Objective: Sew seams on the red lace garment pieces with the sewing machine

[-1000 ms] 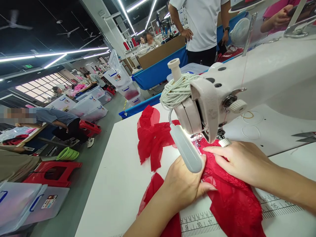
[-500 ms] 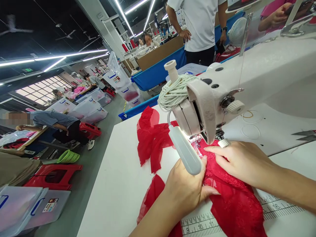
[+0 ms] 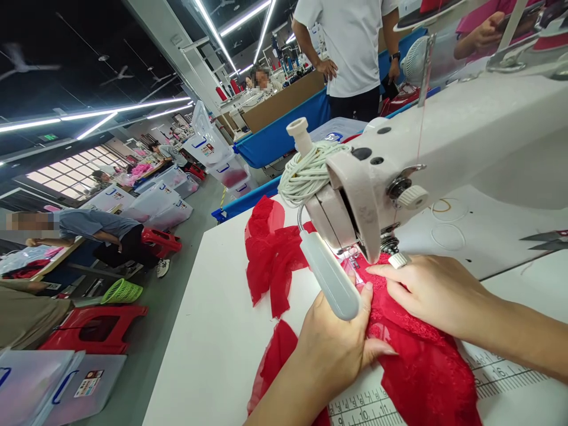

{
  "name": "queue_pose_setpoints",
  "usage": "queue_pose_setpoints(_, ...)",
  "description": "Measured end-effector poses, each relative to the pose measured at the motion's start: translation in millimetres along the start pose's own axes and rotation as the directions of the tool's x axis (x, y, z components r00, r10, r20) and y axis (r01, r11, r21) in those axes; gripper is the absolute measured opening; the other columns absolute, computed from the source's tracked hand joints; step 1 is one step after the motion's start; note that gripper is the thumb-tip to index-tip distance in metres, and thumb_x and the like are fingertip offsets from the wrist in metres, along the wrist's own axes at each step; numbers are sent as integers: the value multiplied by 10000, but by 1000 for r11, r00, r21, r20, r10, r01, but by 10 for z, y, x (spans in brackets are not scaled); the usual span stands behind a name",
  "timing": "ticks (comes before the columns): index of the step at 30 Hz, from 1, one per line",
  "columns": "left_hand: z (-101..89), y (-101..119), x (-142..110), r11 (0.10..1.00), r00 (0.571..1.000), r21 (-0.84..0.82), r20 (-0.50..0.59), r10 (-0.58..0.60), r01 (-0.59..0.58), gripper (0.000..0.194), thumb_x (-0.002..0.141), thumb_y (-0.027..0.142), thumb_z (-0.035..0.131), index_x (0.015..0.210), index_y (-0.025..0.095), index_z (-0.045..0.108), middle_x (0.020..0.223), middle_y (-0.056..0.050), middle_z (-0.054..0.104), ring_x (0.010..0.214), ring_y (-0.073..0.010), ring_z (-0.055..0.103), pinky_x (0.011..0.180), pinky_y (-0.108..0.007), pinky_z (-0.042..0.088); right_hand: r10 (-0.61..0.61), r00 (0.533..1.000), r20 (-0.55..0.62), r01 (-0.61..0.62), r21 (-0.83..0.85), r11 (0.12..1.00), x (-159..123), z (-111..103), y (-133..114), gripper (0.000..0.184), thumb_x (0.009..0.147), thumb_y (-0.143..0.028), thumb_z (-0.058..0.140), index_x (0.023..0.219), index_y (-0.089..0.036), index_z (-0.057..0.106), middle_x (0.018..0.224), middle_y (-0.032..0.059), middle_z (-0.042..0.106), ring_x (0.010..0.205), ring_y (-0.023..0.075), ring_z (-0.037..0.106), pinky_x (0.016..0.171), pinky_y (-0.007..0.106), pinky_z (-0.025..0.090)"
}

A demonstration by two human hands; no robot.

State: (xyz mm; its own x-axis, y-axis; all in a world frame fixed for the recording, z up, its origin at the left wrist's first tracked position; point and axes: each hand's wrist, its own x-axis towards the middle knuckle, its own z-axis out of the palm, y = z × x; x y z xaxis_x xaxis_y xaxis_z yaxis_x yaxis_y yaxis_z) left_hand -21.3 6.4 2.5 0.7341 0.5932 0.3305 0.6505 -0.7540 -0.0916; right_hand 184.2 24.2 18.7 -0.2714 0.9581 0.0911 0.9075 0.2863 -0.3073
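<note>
A red lace fabric piece (image 3: 421, 367) lies on the white sewing table (image 3: 213, 343) under the head of a white sewing machine (image 3: 444, 148). My left hand (image 3: 337, 343) lies on the fabric just in front of the presser foot, fingers pressed down, partly hidden by the machine's lamp (image 3: 331, 275). My right hand (image 3: 435, 290) rests flat on the fabric to the right of the needle, fingers stretched toward it. More red sheer fabric (image 3: 270, 254) is bunched behind the machine head.
A ruler strip (image 3: 368, 405) runs along the table's front edge. Scissors (image 3: 548, 239) lie at the far right. Clear bins (image 3: 53, 378), red stools (image 3: 93, 325) and a green basket (image 3: 122, 291) sit on the floor at left. A person in a white shirt (image 3: 350, 47) stands behind.
The view has shifted slightly; both hands stay on the red fabric, my left hand edging a little forward toward the presser foot.
</note>
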Motion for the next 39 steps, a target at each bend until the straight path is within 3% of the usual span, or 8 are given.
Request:
queue_pose_setpoints(8,12,-15,30,1000,999,-8,-32,-3,2,802,945,690,194,1258,90,624,1147,-178,671,911,-286,653,773,-413,591,-64,992,-105,67,28,997,-5,55,41,351,809,-118,405,732,-290,701,591,-2,558,516,153,490,499,249,267)
queue_pose_setpoints(14,-17,-28,61,1000,998,-27,-64,-5,3,814,951,683,149,1224,89,634,1135,-169,674,881,-260,655,780,-390,581,-30,998,-48,32,37,999,8,33,28,334,802,-102,408,613,-239,647,637,10,601,540,143,516,504,259,276)
queue_pose_setpoints(21,-2,-54,67,1000,998,-20,-70,5,-7,780,959,670,192,1235,84,626,1179,-174,658,1008,-288,636,870,-417,560,-22,1000,5,22,-12,1000,49,44,47,310,807,-146,415,613,-227,643,652,21,634,536,147,537,491,251,299)
queue_pose_setpoints(24,-7,-53,69,1000,997,-20,-71,8,-9,787,958,672,176,1235,90,627,1168,-171,661,974,-284,643,840,-410,565,-17,1000,10,17,-31,999,60,51,56,323,828,-167,401,612,-225,634,691,30,667,559,161,565,506,256,326)
queue_pose_setpoints(33,-27,-22,71,1000,997,5,-79,0,0,801,955,674,138,1241,109,629,1131,-153,674,914,-263,645,822,-387,550,-54,981,-185,51,-17,999,25,200,108,320,821,-177,400,578,-236,598,630,7,650,494,157,536,473,259,311)
queue_pose_setpoints(39,-30,-28,60,1000,998,4,-62,4,-4,811,955,669,117,1259,110,620,1118,-156,671,905,-254,640,832,-383,543,-19,996,-87,19,2,1000,40,147,97,307,811,-168,406,577,-236,594,706,13,684,530,168,557,487,267,336)
